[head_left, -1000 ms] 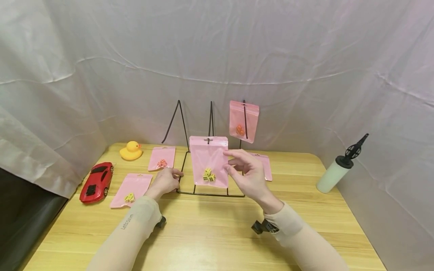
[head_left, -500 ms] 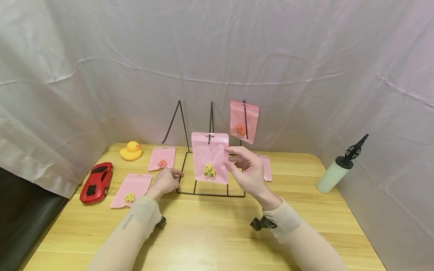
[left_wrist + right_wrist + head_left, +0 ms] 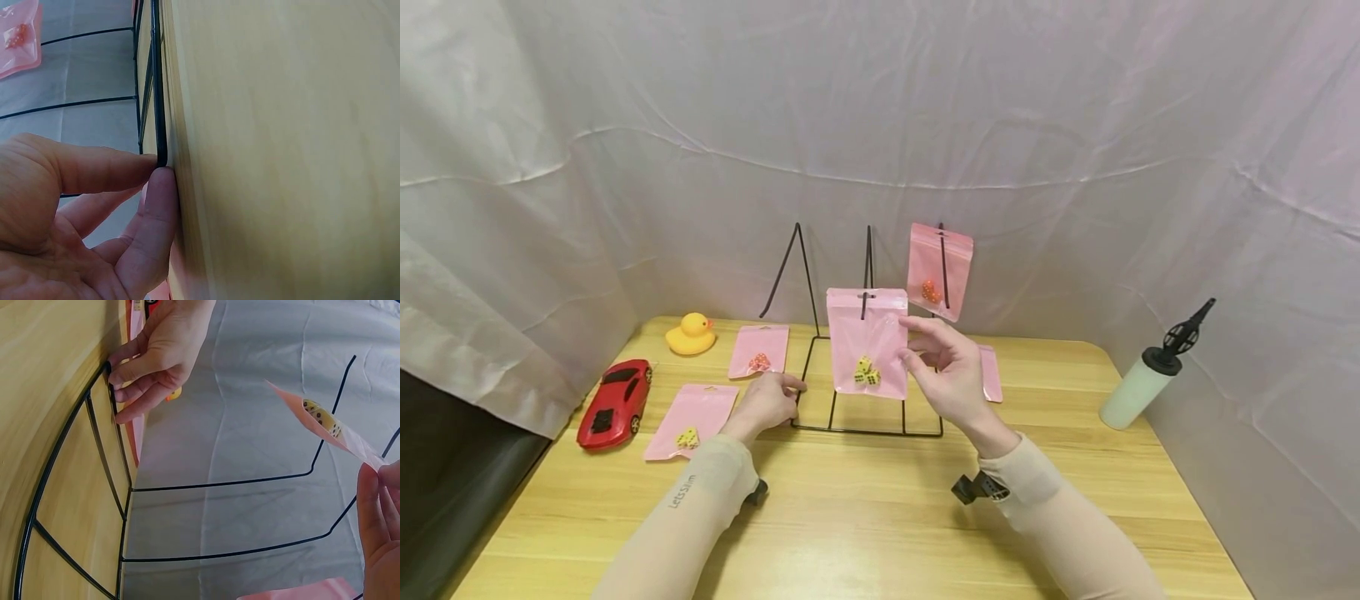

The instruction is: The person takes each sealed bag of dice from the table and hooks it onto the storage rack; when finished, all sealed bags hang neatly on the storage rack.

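Note:
My right hand (image 3: 953, 379) pinches the right edge of a pink zip bag (image 3: 871, 333) with yellow dice in its bottom. The middle hook (image 3: 868, 250) of a black wire display rack (image 3: 865, 431) passes through the bag's hang hole, its tip showing in front. In the right wrist view, thumb and fingertips hold the bag (image 3: 337, 434) by its edge. My left hand (image 3: 767, 404) pinches the rack's front left base corner, seen closely as a wire (image 3: 157, 94) in the left wrist view. Another pink bag (image 3: 938, 271), with orange dice, hangs on the right hook.
Left of the rack lie a pink bag with red dice (image 3: 758, 350) and one with yellow dice (image 3: 691, 421). A yellow rubber duck (image 3: 691, 335) and red toy car (image 3: 615, 404) stand farther left. Another bag (image 3: 991, 373) lies behind my right hand; a hand pump (image 3: 1138, 387) leans right.
My right hand has moved the pink bag slightly up and back along the middle hook, so more of the hook's tip shows in front. The left hand stays on the rack.

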`<state>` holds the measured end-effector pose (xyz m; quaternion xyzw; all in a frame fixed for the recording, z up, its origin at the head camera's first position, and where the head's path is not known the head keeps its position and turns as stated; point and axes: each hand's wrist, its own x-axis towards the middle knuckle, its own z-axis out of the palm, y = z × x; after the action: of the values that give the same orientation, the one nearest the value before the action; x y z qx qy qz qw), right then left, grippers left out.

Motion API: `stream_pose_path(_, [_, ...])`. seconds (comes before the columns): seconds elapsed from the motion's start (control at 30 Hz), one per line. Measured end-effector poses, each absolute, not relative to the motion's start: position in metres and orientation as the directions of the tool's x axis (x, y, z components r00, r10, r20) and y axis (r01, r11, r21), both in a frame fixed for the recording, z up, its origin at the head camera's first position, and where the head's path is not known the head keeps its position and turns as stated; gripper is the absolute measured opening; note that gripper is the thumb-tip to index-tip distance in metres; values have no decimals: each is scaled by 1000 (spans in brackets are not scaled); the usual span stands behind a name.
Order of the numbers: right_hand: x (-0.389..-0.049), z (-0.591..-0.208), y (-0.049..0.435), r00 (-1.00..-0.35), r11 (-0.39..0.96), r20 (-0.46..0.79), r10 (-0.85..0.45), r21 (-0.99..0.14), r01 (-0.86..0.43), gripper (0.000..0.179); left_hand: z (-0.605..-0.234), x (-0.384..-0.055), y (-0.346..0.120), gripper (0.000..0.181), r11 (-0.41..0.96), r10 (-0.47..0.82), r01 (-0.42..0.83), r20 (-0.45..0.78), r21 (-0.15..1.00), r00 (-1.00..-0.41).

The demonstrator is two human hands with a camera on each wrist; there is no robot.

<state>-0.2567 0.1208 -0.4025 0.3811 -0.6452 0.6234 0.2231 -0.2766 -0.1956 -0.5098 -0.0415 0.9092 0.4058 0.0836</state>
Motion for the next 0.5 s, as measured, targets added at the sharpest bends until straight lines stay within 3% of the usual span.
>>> stream_pose_path(0.2, [-260,-402,119,-635,-62,744,-211,-658,-751,42,-535,-295,-206,57,667,5,-138,-190,732,-982])
stream_pose_path(0.5, [-264,-400,115,-633,-55,751,-186,-651,-757,41,-497,-268,-191,56,655,3,-136,-182,743,-983])
